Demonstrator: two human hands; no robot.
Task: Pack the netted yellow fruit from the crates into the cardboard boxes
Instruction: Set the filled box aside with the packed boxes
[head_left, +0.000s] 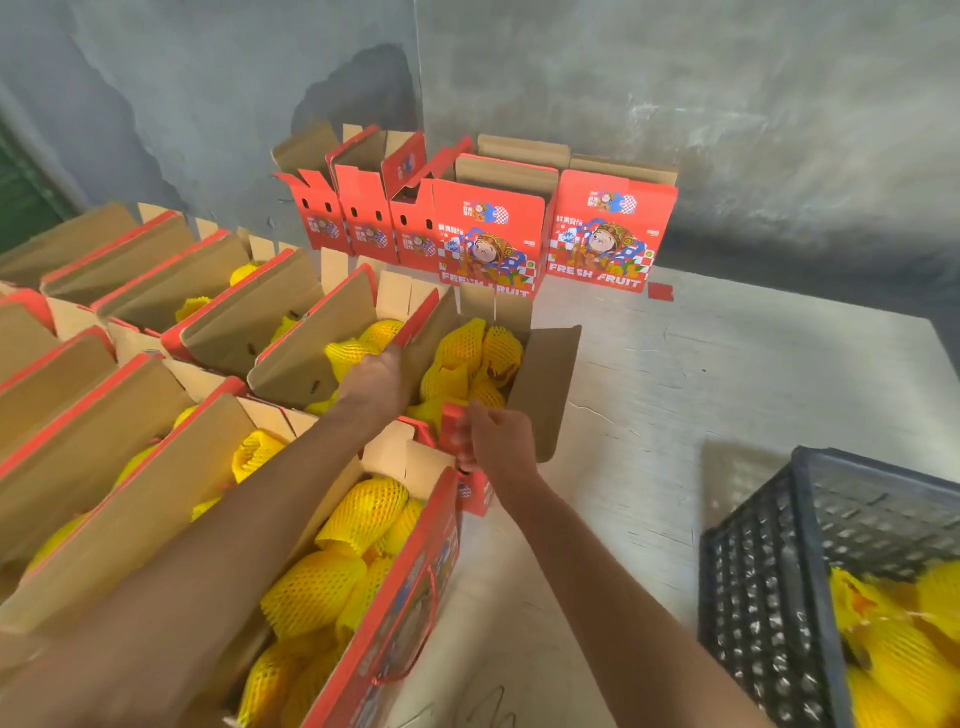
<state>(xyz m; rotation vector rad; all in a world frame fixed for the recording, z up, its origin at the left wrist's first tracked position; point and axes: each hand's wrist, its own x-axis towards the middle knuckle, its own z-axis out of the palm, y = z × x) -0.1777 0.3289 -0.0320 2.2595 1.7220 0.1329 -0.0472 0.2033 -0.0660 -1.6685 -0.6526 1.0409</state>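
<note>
So the person is leaning over the far open red-and-brown cardboard box (545, 384), which looks pretty much full of yellow fruit in foam net sleeves (467, 358). The left hand (376, 376) reaches across to the box's left wall, right at the red edge; its fingers are out of sight behind that edge, so whether it's gripping the flap or a fruit, can't tell. Probably it's steadying that side. The right hand (491, 436) has its fingers curled round the small red near flap (453, 423), pinching it, likely to fold it in or pull the box straight.

The nearer box (410, 597) is also loaded with netted fruit, and the rows of boxes on the left hold some too. More fruit waits in the black plastic lattice crate (769, 587) at lower right, kept close so it's an easy grab. Empty printed red boxes (608, 234) stand upright against the grey wall, ready for later.

My guess: packing is well along, and this box is about to be closed.
</note>
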